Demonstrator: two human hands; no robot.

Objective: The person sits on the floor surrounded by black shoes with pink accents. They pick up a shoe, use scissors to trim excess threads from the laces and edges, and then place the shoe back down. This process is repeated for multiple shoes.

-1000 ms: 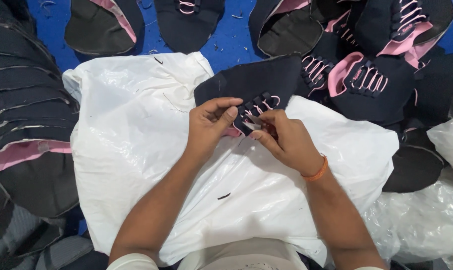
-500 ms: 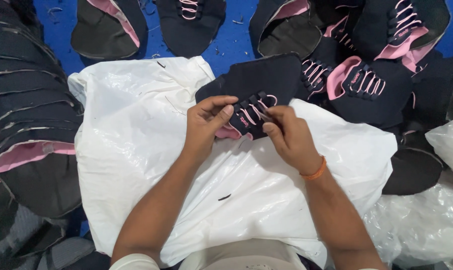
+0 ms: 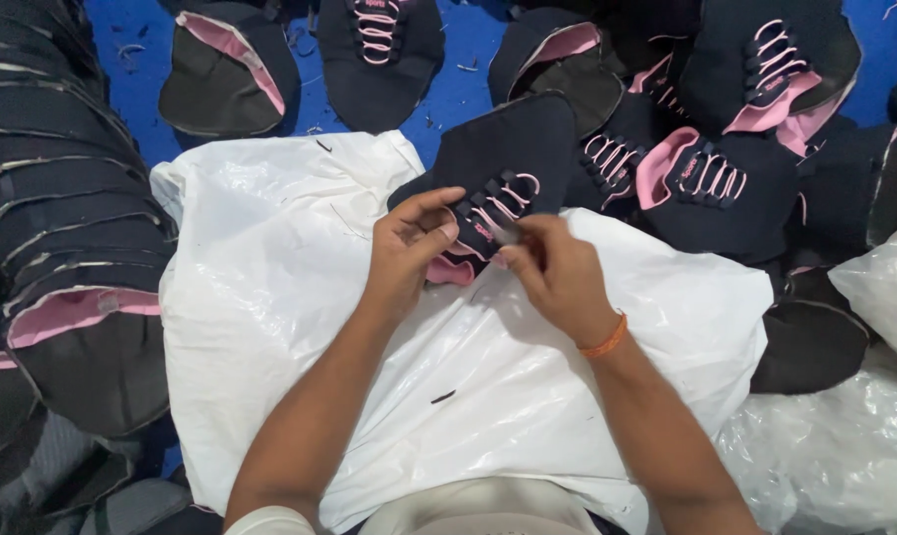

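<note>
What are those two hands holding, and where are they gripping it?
A dark shoe upper with pink laces. The left hand pinches its near edge beside the lacing; the right hand pinches the lace end.

This is a shoe-making workshop, a spot for piecework done by hand. Unfinished black shoe uppers with pink lining (image 3: 711, 173) lie in a heap along the far edge of a white plastic sheet (image 3: 270, 297) that serves as the work surface, many already threaded with pink laces. To the left a long overlapping stack of flat black upper pieces (image 3: 62, 228) waits, some showing pink undersides. Beneath it all is a blue floor (image 3: 131, 59) scattered with thread scraps and offcuts. Crumpled clear plastic bags (image 3: 844, 446) sit at the right edge.
</note>
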